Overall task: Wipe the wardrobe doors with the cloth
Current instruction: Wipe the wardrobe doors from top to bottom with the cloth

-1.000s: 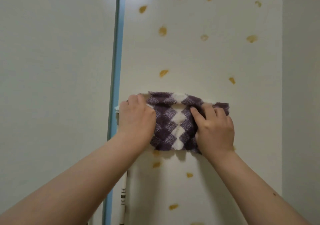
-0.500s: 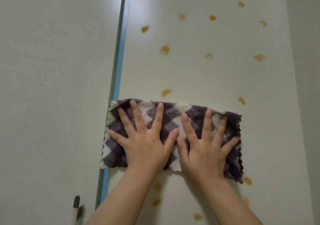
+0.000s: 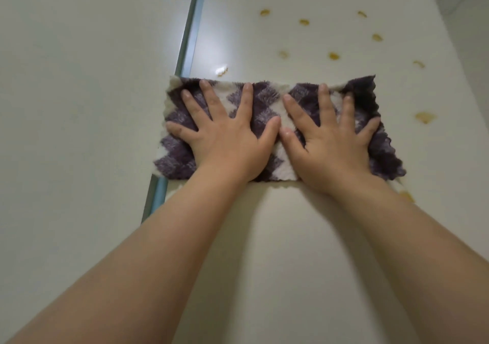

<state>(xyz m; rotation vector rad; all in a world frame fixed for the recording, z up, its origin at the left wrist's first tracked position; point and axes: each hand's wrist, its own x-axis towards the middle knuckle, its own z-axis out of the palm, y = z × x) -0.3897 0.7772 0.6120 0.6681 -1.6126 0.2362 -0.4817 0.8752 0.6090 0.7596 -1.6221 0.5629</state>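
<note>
- the flat cream wardrobe door panel (image 3: 291,238) lies bare below and above the purple-and-white zigzag fleece cloth (image 3: 267,111).
- a raised blue-grey vertical door edge strip (image 3: 191,34) borders the cloth's left end.
- yellow-brown smears (image 3: 334,56) dot the upper right.

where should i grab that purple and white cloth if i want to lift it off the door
Take the cloth by its right end, coming in from the right. That dark scalloped edge sticks out past the right hand, so it is free to pinch. The rest lies flat on the wardrobe door under the left hand and the right hand.
</note>
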